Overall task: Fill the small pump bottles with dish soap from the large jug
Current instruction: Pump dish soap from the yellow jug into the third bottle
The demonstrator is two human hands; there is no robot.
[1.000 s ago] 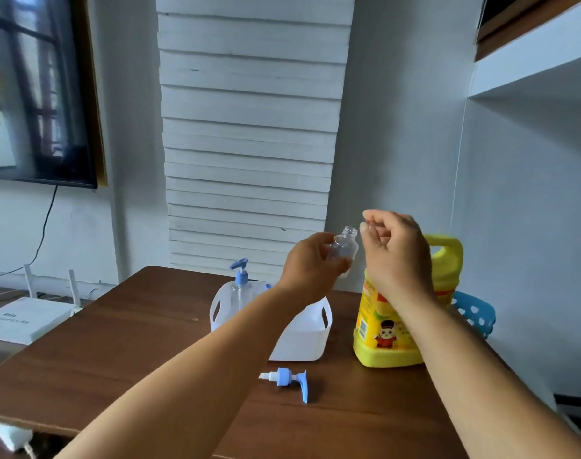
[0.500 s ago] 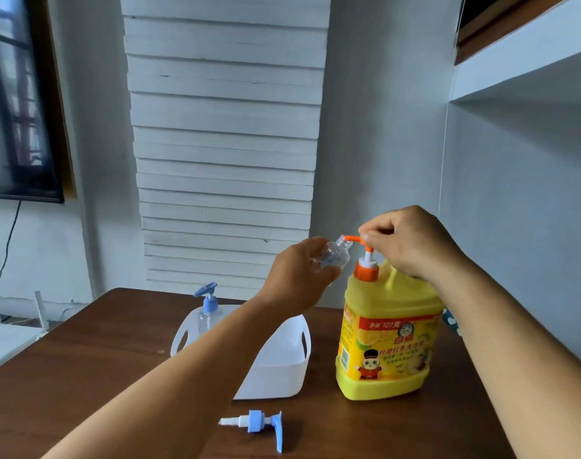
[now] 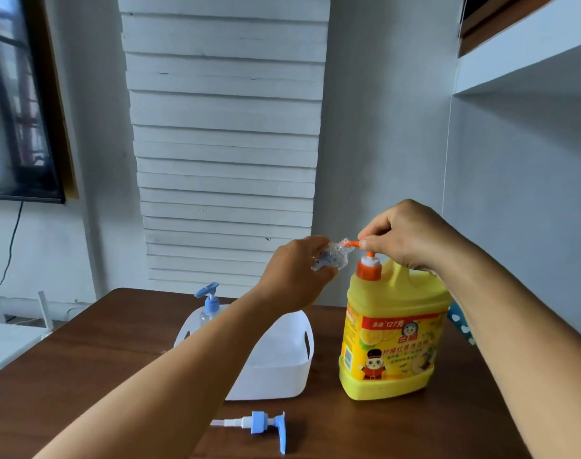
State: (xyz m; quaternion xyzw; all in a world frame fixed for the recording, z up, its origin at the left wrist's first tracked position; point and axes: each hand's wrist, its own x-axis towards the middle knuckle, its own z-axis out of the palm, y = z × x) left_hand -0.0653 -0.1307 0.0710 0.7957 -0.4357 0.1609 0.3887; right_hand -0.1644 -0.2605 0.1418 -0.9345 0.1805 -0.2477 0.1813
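The large yellow dish-soap jug (image 3: 393, 339) stands on the brown table (image 3: 84, 352), right of centre, with an orange pump (image 3: 368, 265) on top. My right hand (image 3: 411, 236) rests on the pump head, fingers closed over it. My left hand (image 3: 295, 276) holds a small clear bottle (image 3: 332, 258) tilted, its open mouth against the orange spout. A loose blue-and-white pump head (image 3: 264, 424) lies on the table in front. A second small bottle with a blue pump (image 3: 210, 304) stands in the white basket (image 3: 282, 369).
The white basket sits left of the jug. A blue dotted thing (image 3: 459, 323) shows behind the jug at the right wall. White devices (image 3: 4, 339) lie left of the table. A dark screen (image 3: 17, 104) hangs on the left wall.
My left hand brought the clear bottle's mouth to the orange spout and tilted it. My right hand settled on the pump head. The view shifted right and down.
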